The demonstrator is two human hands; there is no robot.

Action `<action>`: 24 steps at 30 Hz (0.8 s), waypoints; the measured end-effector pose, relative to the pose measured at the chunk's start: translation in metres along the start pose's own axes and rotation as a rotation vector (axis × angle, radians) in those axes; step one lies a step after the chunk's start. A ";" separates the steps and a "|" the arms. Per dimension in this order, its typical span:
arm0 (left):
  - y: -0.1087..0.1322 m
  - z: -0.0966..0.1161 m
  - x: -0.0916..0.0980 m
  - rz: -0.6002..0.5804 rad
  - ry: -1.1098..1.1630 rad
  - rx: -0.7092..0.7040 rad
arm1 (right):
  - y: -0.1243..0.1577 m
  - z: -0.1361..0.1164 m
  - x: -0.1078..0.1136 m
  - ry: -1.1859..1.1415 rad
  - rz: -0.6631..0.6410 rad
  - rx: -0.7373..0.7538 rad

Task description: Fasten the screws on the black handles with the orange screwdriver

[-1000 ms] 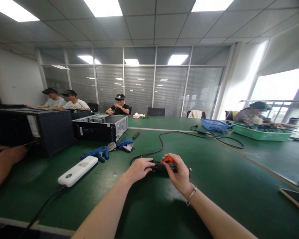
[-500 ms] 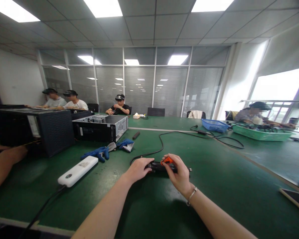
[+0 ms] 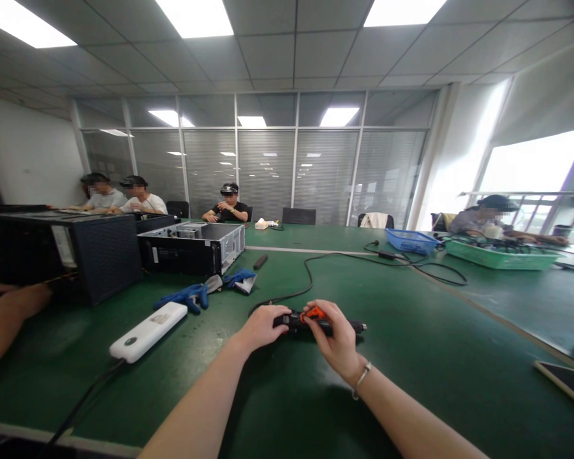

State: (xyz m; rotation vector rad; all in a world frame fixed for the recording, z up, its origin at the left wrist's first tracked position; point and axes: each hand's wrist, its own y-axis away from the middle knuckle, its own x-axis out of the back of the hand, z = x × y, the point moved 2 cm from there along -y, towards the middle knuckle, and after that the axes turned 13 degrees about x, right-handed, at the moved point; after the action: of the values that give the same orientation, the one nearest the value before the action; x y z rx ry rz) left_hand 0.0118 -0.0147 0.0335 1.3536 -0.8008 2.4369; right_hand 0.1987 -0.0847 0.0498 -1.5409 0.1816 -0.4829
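The left hand and the right hand were both closed around a black tool, which lay crosswise in front of the person, over the green surface. Whether it touched the surface or was held just above it, I could not tell. The left hand wrapped its rear end from above, fingers curled over. The right hand gripped it further along, its fingers beside an orange piece, while a slim black shaft stuck out to the right. A silver bracelet circled the right wrist.

A black cable ran across the surface from near the left hand toward a small adapter; whether it joined the tool was hidden.

Further left lay a white power bank with its cord, and a pair of blue gloves sat just in front of an open computer case. Beside that stood a larger black case, with another person's hand reaching in from the left edge near it. Across the surface to the right were a blue basket and a green tray holding dark parts, with a seated person behind the tray. A phone lay at the lower right.
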 end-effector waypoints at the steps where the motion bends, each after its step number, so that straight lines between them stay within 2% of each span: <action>1: 0.000 -0.001 -0.001 0.004 0.006 -0.001 | 0.000 0.000 0.000 0.002 -0.005 0.005; 6: -0.002 -0.005 -0.005 0.014 0.041 -0.002 | 0.004 0.001 -0.003 0.004 -0.068 0.060; 11: -0.001 0.001 -0.002 -0.001 0.069 -0.022 | -0.001 -0.007 -0.008 -0.038 -0.238 0.134; 14: 0.000 0.005 0.001 -0.007 0.080 -0.010 | -0.005 -0.011 -0.011 -0.041 -0.313 0.118; 20: 0.000 0.005 0.001 -0.012 0.065 0.024 | -0.004 -0.007 -0.011 0.011 -0.225 0.041; 24: 0.001 0.004 0.001 -0.016 0.056 0.035 | -0.006 -0.009 -0.011 -0.089 -0.301 0.064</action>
State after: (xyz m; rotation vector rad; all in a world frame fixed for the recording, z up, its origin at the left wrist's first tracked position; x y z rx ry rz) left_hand 0.0139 -0.0180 0.0358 1.2920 -0.7342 2.4762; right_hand 0.1840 -0.0880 0.0537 -1.5299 -0.1363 -0.6494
